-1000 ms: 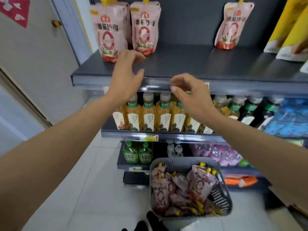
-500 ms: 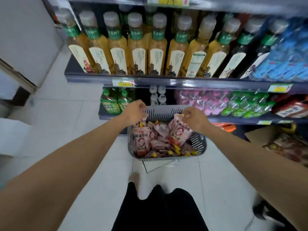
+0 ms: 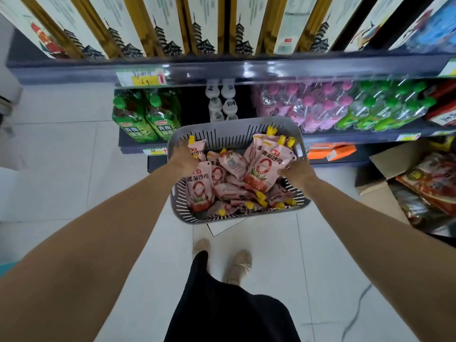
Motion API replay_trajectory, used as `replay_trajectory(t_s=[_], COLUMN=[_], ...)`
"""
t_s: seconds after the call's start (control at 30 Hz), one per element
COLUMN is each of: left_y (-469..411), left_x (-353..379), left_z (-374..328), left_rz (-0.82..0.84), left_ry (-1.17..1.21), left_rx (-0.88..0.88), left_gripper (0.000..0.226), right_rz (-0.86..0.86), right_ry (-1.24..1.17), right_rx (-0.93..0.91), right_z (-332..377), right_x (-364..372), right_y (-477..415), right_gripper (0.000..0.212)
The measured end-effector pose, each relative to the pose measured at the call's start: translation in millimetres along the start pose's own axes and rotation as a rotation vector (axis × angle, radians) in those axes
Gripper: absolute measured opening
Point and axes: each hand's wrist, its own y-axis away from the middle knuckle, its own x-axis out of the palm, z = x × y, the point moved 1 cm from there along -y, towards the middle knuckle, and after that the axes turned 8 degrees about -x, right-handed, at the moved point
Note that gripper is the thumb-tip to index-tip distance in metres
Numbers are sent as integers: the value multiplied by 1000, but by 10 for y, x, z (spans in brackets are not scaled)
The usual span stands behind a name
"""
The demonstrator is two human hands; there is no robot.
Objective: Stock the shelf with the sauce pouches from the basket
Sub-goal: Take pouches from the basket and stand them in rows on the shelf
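A grey slotted basket [image 3: 235, 130] stands on the floor below me, filled with several pink sauce pouches with yellow caps. My left hand [image 3: 182, 156] reaches into its left side and grips a pouch [image 3: 197, 146] near its yellow cap. At the right side my right hand [image 3: 297, 172] holds the edge of an upright pouch [image 3: 265, 166] that leans against other pouches. More pouches [image 3: 199, 191] lie flat in the basket. The top shelf with the stocked pouches is out of view.
Tea bottles [image 3: 202, 23] line the shelf edge [image 3: 246, 70] close above the basket. Green bottles [image 3: 145, 117], pink and green water packs [image 3: 320, 104] fill the lower shelf. An open cardboard box [image 3: 385, 169] with snack bags sits at right. My feet [image 3: 222, 260] stand on white tiles.
Both hands dropped from the top shelf down into the basket, and my view tilted down and closer. Each hand now holds a pouch, the right one raised upright.
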Motion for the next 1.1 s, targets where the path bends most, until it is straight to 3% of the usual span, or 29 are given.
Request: replay_trajectory(t_s=[0.17,0.3,0.43,0.57,0.67,0.9,0.97,1.1], left_y=[-380,-509,-500,-485,-477,-430,-440,-375], left_x=[190,284,309,286,226,295,282,245], left_z=[98,109,67,-3,-58,31,43,1], left_rz=[24,-43,-174,-233,-282,-352,-333,-313], left_ry=[-58,-169,-343,-568,-544,-739,-796,-781], left_rx=[-32,12,13,67,119,286,288,276], left_gripper=[82,79,68,43,30,37,34,24], right_rz=[-70,-61,-95,-117,-142,-223,-216,-225], right_ry=[-266,-506,-588,-721,-818,-835,-867,-936], right_rx=[119,244,281,319,302,283,272,214], right_z=[-75,-80,-295,-168,-103,-165,-199,-128], right_x=[203,360,539,578,638,712,729,696], right_y=[-218,-355,-693,-712,-730,-781,-785,-687], right_gripper=[40,46,59,39,35,26,13,17])
